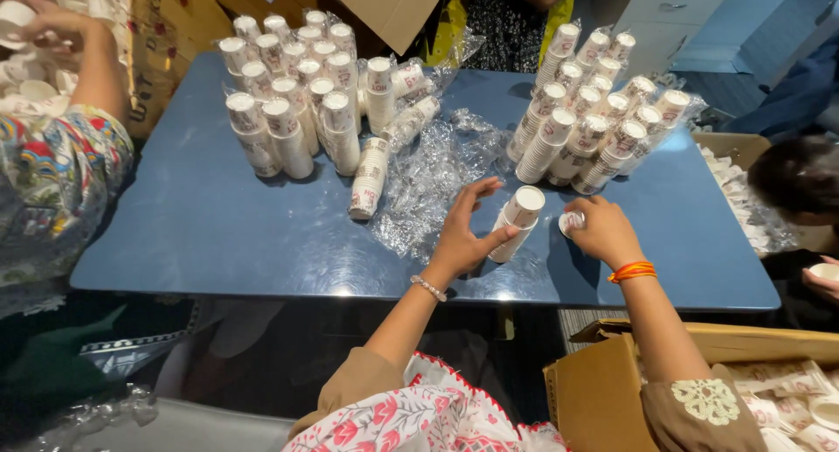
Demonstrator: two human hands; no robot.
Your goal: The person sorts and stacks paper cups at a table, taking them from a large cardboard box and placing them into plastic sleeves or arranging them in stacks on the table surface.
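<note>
Near the blue table's (218, 233) front edge, the left hand (461, 233) loosely cupped a light, crushable stack of white paper cups (517, 222) at mid-height; the right hand (601, 229) pinched a single white paper cup (571, 221).

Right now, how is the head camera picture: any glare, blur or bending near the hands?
Head view: sharp around the left hand and right hand; the stack of paper cups between them is crisp. Soft ceiling glare sits on the blue table, and the clear plastic wrap glints. Wide-angle bending curves the table edges; the corners are dimmer.
</note>
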